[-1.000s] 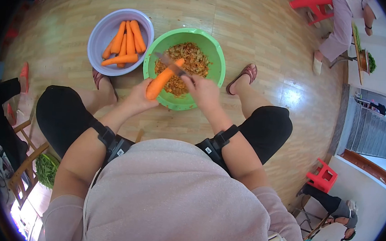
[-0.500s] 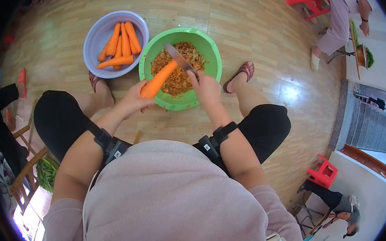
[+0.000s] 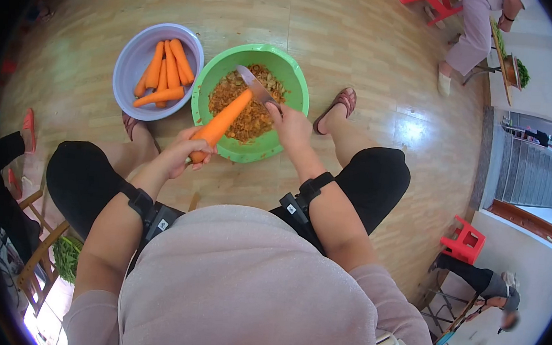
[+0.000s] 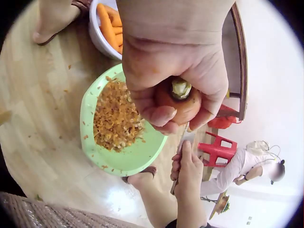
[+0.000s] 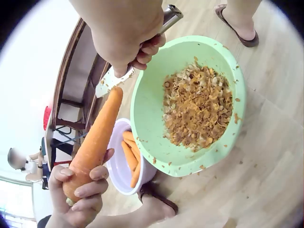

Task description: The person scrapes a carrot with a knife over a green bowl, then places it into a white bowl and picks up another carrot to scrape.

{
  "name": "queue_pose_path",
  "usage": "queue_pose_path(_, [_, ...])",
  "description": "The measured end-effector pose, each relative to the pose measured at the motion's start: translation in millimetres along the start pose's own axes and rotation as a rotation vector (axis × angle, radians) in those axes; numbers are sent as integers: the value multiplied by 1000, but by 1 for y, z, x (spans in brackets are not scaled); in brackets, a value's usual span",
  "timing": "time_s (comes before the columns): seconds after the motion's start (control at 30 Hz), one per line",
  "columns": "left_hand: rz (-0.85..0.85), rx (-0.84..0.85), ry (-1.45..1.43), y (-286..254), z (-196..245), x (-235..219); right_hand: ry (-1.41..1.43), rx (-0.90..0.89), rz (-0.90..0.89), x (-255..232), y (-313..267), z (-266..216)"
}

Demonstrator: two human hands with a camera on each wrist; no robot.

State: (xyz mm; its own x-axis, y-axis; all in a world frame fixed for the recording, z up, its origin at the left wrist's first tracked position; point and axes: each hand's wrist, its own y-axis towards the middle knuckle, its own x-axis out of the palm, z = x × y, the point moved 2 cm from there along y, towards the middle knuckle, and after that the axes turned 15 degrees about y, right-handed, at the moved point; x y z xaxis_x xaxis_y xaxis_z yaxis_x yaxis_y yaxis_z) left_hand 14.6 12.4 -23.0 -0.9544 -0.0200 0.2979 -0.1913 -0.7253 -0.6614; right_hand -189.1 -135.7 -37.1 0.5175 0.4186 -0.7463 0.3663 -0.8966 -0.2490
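My left hand point(image 3: 183, 152) grips a large orange carrot point(image 3: 226, 122) by its thick stem end, its tip slanting up toward the right. In the left wrist view the cut stem point(image 4: 181, 89) shows between thumb and fingers. My right hand point(image 3: 292, 127) holds a knife point(image 3: 257, 85) by its handle, and flecks of peel cling to the blade point(image 5: 114, 80). The blade is right at the carrot's narrow tip. Below both hands stands a green basin point(image 3: 299, 83) with a heap of orange and brown peelings point(image 5: 198, 108) in it.
A lavender basin point(image 3: 120, 73) holding several carrots point(image 3: 162, 73) stands left of the green one on the wood floor point(image 3: 364, 37). My legs flank the basins. Other people, red stools point(image 3: 464, 241) and a basket of greens point(image 3: 67, 256) are around the edges.
My left hand has drawn back toward my body with the carrot, showing more of its length. The knife blade has swung to the carrot's tip. The basins sit slightly lower and further left in view.
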Motion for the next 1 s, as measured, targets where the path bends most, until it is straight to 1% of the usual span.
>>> queue_pose_path(0.03, [1,8,-3,0,0,0,0,-1,-1,-2,-1,-3])
queue_pose_path(0.1, [-2,17,2,0,2,0,22,-103,-15,-6,-3,-11])
queue_pose_path(0.13, [-7,26,7,-1,3,1,20,-104,-16,-4,-2,-8])
queue_pose_path(0.17, [-8,25,6,-1,1,2,0,-98,-38,2,-2,-1])
queue_pose_path(0.23, [-10,-49,58,-1,-1,1,-20,-91,-55,8,0,13])
queue_pose_path(0.3, [-22,-37,48,-3,0,1,-138,40,-74,6,4,26])
queue_pose_path(0.37, [-37,-27,52,-4,1,-2,-101,40,-49,6,4,31])
queue_pose_path(0.43, [-13,-7,14,-1,-1,-4,-79,32,-37,9,8,34])
queue_pose_path(0.5, [-17,3,7,-1,-3,-3,127,-21,14,13,9,33])
queue_pose_path(0.53, [-27,9,10,-1,-4,-3,127,-17,15,14,10,31])
queue_pose_path(0.6, [-16,14,33,-1,-5,-2,783,391,-179,19,12,28])
queue_pose_path(0.63, [1,23,55,-2,-4,-3,787,391,-173,16,11,22])
queue_pose_path(0.7, [-23,11,76,0,-8,-5,1207,531,-230,16,8,12])
queue_pose_path(0.73, [-44,-1,90,1,-10,-6,1213,533,-223,17,8,11])
queue_pose_path(0.77, [-50,-5,95,2,-12,-5,1302,540,-233,19,8,11])
queue_pose_path(0.8, [-82,27,204,0,-10,0,1390,548,-245,20,8,10])
queue_pose_path(0.83, [-119,56,311,0,-9,5,1394,558,-235,21,7,11])
queue_pose_path(0.9, [-123,38,265,-4,-5,11,1342,499,-275,22,8,6])
queue_pose_path(0.93, [-123,23,219,-5,-5,12,1342,503,-278,22,7,5])
queue_pose_path(0.97, [-120,18,217,-3,-9,10,1259,458,-287,22,5,2])
queue_pose_path(1.0, [-60,-15,245,1,-13,7,1176,412,-296,23,5,1])
